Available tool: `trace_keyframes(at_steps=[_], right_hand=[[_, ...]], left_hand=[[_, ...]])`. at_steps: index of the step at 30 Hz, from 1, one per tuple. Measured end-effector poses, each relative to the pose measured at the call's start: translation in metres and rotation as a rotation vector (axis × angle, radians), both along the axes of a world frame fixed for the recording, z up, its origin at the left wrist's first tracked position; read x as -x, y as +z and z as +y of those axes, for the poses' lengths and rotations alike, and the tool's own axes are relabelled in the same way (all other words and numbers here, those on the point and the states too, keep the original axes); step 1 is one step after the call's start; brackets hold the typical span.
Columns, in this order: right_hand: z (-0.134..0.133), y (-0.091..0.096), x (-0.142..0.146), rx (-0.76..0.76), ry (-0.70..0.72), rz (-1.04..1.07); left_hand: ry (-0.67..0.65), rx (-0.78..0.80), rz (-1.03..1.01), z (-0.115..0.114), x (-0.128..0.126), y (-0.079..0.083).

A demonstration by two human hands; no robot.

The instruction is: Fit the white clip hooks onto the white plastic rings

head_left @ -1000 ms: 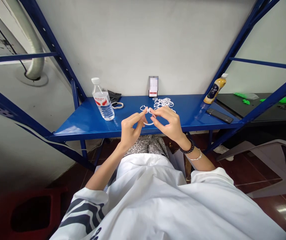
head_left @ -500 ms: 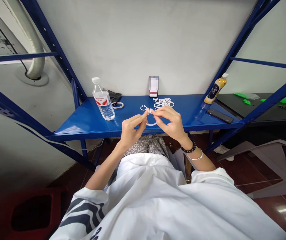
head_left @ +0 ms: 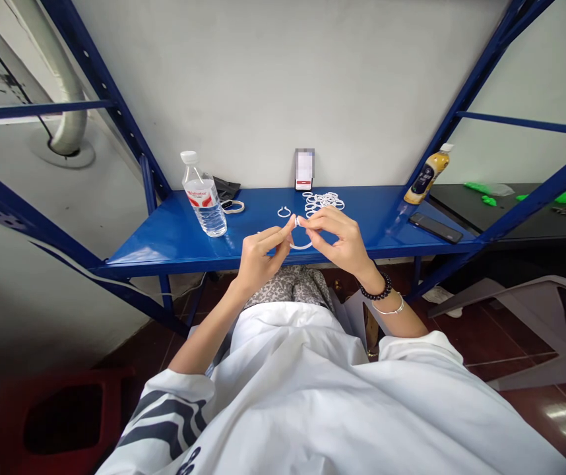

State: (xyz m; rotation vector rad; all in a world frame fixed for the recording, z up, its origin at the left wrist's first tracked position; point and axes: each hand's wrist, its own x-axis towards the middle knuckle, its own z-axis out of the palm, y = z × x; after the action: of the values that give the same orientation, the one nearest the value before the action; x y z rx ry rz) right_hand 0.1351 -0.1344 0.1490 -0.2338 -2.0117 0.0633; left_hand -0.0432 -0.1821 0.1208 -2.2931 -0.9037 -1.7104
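Note:
Between my two hands is a white plastic ring (head_left: 301, 247), held above the front edge of the blue table (head_left: 164, 245). My left hand (head_left: 264, 254) pinches one end of it between thumb and forefinger. My right hand (head_left: 337, 239) pinches the other side, its fingertips almost meeting the left ones. The ends of the ring come together at the fingertips; whether they are joined I cannot tell. Just beyond lies a single ring with a gap at its top (head_left: 283, 212). A pile of white rings (head_left: 326, 201) sits behind my right hand.
A phone (head_left: 305, 170) leans against the wall at the back. To the left stand a water bottle (head_left: 204, 198), a wristband (head_left: 233, 207) and a black pouch (head_left: 227, 189). On the right are a yellow drink bottle (head_left: 427, 177) and a dark phone (head_left: 435, 227) lying flat.
Both hands stay nearly in place, still pinching the white ring. My right hand has tilted very slightly; the things on the table have not moved.

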Motion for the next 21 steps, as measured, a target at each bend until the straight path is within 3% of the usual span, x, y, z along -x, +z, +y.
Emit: trace_keyframes(at_steps=[12,21], right_hand=[[0.0009,-0.0015,0.0024,0.061,0.037,0.024],[-0.0069,-0.0078,0.0083,0.111,-0.074,0.135]], left_hand=[[0.022,-0.047,0.011,0.0000,-0.0012,0.0010],[0.054,0.027,-0.122,-0.0031,-0.0039,0.0027]])
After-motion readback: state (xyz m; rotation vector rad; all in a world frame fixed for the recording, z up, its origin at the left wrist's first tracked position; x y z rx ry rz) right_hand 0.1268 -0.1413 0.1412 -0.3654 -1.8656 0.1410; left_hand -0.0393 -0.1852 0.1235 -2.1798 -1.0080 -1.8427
